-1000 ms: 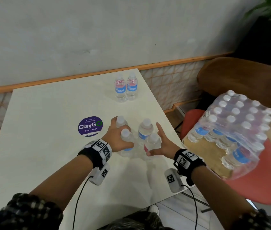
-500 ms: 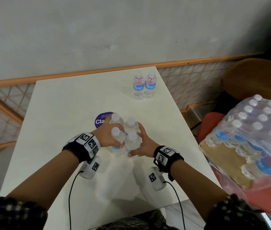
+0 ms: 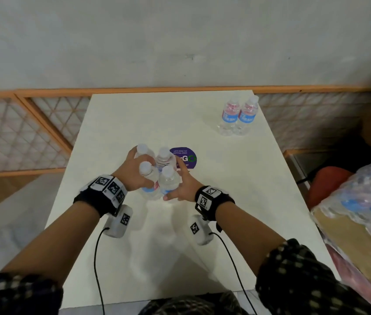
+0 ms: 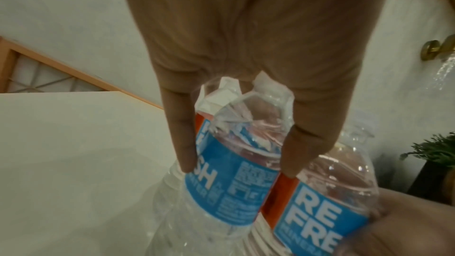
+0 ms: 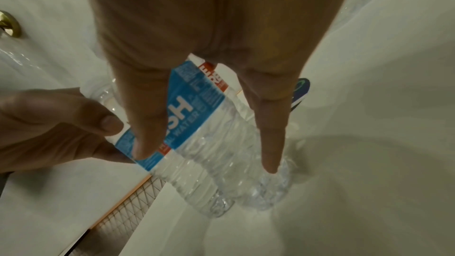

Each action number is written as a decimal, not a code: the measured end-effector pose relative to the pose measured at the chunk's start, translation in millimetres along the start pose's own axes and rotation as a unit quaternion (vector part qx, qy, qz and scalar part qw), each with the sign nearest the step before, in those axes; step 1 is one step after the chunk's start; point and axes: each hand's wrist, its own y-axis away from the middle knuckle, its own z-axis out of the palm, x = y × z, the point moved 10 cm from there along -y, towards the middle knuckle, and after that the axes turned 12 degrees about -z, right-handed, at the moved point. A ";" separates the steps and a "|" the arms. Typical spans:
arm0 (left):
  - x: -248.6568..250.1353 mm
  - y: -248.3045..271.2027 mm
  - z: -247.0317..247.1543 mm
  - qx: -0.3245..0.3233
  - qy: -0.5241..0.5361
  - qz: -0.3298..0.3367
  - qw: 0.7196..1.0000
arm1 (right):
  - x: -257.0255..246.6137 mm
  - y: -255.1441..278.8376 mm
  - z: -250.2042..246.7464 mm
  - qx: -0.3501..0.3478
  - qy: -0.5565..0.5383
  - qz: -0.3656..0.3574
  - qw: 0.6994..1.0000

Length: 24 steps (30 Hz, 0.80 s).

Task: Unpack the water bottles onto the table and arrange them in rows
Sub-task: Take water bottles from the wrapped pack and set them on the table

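**Four bottles pressed together between my hands**

From the head view, my left hand (image 3: 134, 171) and right hand (image 3: 183, 184) close in from either side on a cluster of four water bottles (image 3: 157, 171) standing upright on the desk (image 3: 134, 119), a little past its middle. All four wear white caps and hold clear water; they touch one another in a tight two-by-two block. My left fingers curl round the two bottles on the 9 o'clock side, while my right hand lies flat and fairly straight against the two on the 3 o'clock side. A purple round sticker (image 3: 185, 156) lies on the desk just beyond the cluster, partly hidden by it. At 1 o'clock, near the far corner, two more bottles (image 3: 236, 117) stand side by side, touching, blue labels facing me. At 3 o'clock, off the desk edge, a shrink-wrapped pack (image 3: 359, 208) holds many capped bottles, blurred.

From the left wrist, my fingers (image 4: 183, 133) lie along a blue-labelled bottle (image 4: 231, 178), with a second one (image 4: 325, 211) pressed against it at 4 o'clock; my other hand shows at the lower right corner.

From the right wrist, two straight fingers (image 5: 145, 116) rest against a blue-labelled bottle (image 5: 197, 139) full of clear water, its base on the desk. My left thumb (image 5: 103, 122) presses its label from 9 o'clock.
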 end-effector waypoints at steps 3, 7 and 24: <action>1.1 4.3 -15.8 0.047 0.025 0.023 0.998 | 4.1 -7.1 4.8 -0.001 0.001 0.004 1.000; 11.6 12.9 -23.9 0.087 -0.007 0.037 0.995 | 15.1 -0.8 -0.4 0.005 0.007 0.027 1.000; 252.1 50.8 234.2 -0.035 -0.309 0.329 0.892 | 110.6 291.7 -229.7 0.313 0.119 0.231 0.913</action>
